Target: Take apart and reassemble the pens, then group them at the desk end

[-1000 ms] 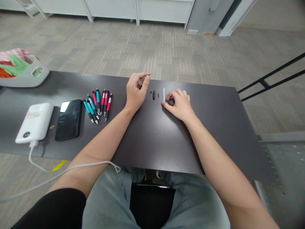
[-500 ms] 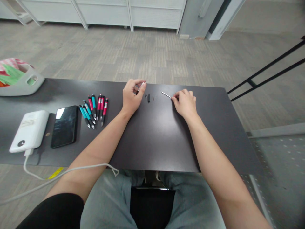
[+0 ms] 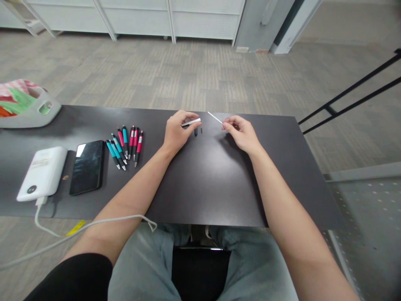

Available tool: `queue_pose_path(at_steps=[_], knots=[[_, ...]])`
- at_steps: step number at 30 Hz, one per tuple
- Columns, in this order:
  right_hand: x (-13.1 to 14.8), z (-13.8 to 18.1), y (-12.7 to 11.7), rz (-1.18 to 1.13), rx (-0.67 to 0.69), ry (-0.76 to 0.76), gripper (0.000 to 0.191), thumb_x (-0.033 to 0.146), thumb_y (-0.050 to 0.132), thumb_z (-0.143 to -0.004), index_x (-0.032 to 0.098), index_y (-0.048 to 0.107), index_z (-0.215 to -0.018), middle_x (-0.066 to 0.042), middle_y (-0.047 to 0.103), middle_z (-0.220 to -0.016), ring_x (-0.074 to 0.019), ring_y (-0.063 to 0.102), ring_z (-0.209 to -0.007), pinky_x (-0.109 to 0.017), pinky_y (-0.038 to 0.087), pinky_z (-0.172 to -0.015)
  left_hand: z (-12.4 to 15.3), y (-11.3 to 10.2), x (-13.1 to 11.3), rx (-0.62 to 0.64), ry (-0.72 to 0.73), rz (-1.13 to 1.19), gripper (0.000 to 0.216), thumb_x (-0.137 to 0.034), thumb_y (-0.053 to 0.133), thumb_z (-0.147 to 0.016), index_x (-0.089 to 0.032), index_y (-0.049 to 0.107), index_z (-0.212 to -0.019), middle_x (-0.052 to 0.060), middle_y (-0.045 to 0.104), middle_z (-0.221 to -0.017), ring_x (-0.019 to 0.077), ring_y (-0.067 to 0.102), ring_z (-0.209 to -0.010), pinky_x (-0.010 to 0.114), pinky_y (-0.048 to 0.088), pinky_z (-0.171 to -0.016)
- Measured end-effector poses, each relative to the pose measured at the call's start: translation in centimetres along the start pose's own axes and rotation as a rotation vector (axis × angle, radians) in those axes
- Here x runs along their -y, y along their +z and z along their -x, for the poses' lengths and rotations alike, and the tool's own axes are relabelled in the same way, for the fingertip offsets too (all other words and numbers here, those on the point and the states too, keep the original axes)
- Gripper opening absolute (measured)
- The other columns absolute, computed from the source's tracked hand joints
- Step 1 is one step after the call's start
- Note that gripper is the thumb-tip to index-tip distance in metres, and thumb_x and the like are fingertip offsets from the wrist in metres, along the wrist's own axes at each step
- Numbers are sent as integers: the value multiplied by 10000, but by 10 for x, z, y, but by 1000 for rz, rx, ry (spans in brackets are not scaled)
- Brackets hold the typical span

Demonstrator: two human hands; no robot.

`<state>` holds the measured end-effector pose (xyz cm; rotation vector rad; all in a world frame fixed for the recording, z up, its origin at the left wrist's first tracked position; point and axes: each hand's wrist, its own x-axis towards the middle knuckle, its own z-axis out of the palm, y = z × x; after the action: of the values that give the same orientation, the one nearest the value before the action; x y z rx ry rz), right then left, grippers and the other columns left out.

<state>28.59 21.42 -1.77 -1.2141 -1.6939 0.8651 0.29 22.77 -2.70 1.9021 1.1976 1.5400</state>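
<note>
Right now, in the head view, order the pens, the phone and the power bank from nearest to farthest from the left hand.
1. Pens, just left of the left hand, which pinches a pale tube.
2. Phone, left of the pens.
3. Power bank, farthest left.

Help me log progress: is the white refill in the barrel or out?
Out. The right hand pinches the refill, clear of the barrel in the left hand.

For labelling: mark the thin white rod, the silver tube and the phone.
thin white rod [image 3: 214,117], head view, middle of the shaft.
silver tube [image 3: 194,122], head view, exposed end.
phone [image 3: 87,167], head view, screen centre.
</note>
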Motion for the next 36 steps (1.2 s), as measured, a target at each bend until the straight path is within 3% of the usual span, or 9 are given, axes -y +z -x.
queue_pose_path(at_steps=[9,13,17,21,26,36], knots=[[2,3,6,-29,51,39,606,932,878,-860,347,803,-997,-61,746,-902,-327,699,-868,-535,640,-814,-1,0,-6,115,-13,50,426,-678,1052,-825,-321,831,-899,27,776,-848,253,643,-766,434,542,-776],[4,2,6,-62,-19,37,615,923,914,-839,333,815,-980,-62,784,-929,-332,741,-920,-543,665,-866,-1,1,-6,135,5,46,453,-734,1041,-831,-330,843,-880,37,796,-874,264,664,-788,455,571,-794],[5,1,3,-66,-101,62,602,910,930,-835,334,795,-945,-70,811,-967,-348,770,-990,-554,690,-899,1,1,-4,107,2,79,430,-751,1034,-840,-357,872,-897,49,806,-901,283,679,-793,483,605,-772],[6,5,5,-107,-24,97,599,921,953,-797,357,795,-924,-62,830,-982,-325,754,-922,-531,675,-814,3,2,-3,119,14,80,396,-778,1025,-834,-410,899,-909,43,806,-868,309,682,-749,517,601,-720],[14,9,13,-186,-9,136,600,927,975,-779,371,808,-935,-46,818,-907,-304,729,-855,-505,631,-729,6,3,-8,222,42,49,371,-773,1019,-843,-425,900,-889,40,825,-856,329,736,-775,525,606,-743],[26,16,30,-209,27,135,546,945,877,-855,402,846,-907,-53,865,-1006,-342,766,-882,-541,637,-744,18,14,-16,272,15,138,361,-752,1019,-857,-428,894,-956,22,866,-892,288,751,-676,508,661,-711]])
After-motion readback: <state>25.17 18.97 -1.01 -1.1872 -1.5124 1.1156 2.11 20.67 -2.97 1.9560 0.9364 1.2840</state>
